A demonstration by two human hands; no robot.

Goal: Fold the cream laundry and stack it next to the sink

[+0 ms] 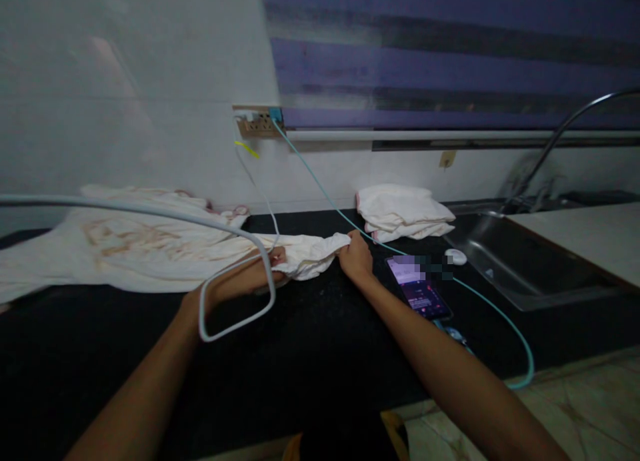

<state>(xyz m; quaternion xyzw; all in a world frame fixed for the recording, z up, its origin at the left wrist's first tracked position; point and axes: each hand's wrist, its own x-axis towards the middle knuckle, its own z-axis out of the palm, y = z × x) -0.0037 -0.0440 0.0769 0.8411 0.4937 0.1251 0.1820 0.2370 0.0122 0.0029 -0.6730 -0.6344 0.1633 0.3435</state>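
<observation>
Your left hand (267,264) and right hand (355,254) each pinch the cream cloth (310,254) on the tabletop (310,354); mid-fold, I judge; next needs edges matched.

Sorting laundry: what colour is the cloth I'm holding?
Cream-white cloth, gripped by both hands; head view.

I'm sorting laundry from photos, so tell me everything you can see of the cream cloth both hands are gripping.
The cream cloth looks like thin, soft fabric, pale with faint reddish-brown marks across its wide part. It lies spread and rumpled on the black counter, reaching the white wall at the left. Its right end narrows into a bunched strip, gripped by the left hand and the right hand. A grey-white cable crosses above it. It lies apart from the folded stack.
</observation>
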